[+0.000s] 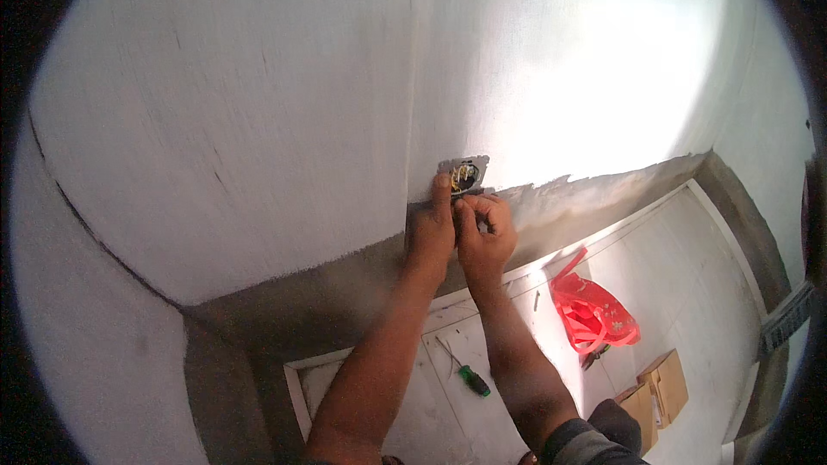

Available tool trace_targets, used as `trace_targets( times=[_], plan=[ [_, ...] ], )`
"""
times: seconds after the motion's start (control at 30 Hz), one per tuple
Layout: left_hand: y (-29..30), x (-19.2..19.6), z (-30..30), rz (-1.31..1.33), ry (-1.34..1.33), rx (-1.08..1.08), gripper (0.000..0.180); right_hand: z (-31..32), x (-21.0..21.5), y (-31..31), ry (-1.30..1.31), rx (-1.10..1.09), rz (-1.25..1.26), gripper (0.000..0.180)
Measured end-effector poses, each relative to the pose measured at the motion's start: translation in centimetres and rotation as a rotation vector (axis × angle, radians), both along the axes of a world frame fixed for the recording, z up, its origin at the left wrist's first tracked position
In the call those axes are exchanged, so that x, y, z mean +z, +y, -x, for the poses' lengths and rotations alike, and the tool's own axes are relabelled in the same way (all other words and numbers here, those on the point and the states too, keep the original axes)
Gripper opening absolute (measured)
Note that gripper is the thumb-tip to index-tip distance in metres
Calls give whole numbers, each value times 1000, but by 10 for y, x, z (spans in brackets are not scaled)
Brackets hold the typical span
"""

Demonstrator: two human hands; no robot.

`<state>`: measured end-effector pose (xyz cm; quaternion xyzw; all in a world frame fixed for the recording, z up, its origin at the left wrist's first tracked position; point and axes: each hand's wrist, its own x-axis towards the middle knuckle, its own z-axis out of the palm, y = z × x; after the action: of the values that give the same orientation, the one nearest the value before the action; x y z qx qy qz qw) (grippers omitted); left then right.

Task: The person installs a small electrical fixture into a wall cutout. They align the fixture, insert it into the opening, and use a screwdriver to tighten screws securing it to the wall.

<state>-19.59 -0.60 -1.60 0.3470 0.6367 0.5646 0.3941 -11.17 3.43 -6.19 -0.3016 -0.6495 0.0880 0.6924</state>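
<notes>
An electrical wall box (466, 177) sits in a rough-edged square cutout in the white wall, with several yellowish wires (457, 179) showing inside its dark round opening. My left hand (431, 232) is closed at its lower left, the thumb pointing up along the edge beside the wires. Just below the opening, my right hand (487, 237) has thumb and index finger pinched together, the other fingers curled. What lies between the fingertips of either hand is hidden or too small to make out.
A green-handled screwdriver (473, 381) lies on the pale floor between my forearms. To the right are a red bag (594, 314), a dark-handled tool (593, 356) partly beneath it, and cardboard boxes (665, 387). Bare grey plaster (345, 280) runs along the wall's lower part.
</notes>
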Motion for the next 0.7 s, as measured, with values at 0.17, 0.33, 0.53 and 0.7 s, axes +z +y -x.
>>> trace_targets(
  times=[0.17,0.33,0.53,0.7],
  plan=[
    [-2,-1,-1,-75,-62,-23,86,-2,5,-3,-8,51,8,7],
    [2,-9,1,-150,-188,-91,91,0,8,-1,-60,14,-87,7],
    [-7,9,0,-42,-118,-97,80,-5,8,-1,-108,-29,-88,6],
    [11,-19,3,-173,-171,-42,82,-4,10,-1,-64,72,16,7]
  ],
)
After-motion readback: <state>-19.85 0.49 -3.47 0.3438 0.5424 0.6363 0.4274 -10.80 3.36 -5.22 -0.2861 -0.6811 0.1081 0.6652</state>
